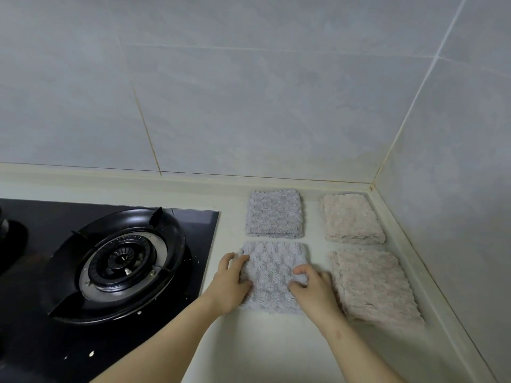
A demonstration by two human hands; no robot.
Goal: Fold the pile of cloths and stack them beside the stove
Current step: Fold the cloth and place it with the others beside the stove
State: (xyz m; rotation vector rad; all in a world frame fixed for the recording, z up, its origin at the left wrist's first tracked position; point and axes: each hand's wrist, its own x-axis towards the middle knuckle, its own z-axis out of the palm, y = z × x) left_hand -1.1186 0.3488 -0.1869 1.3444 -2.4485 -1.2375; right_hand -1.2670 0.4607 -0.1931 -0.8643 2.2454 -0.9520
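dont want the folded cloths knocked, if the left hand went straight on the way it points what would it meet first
The left hand holds the near grey cloth; past its far edge the line probably meets the far grey cloth first.

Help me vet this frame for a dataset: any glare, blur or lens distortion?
Head view: wide-angle skew tilts the wall grout lines; soft glare lies on the stove glass; lighting is even, with faint shadows beside the left hand and right hand; the grey cloth they grip looks slightly soft, its texture readable.
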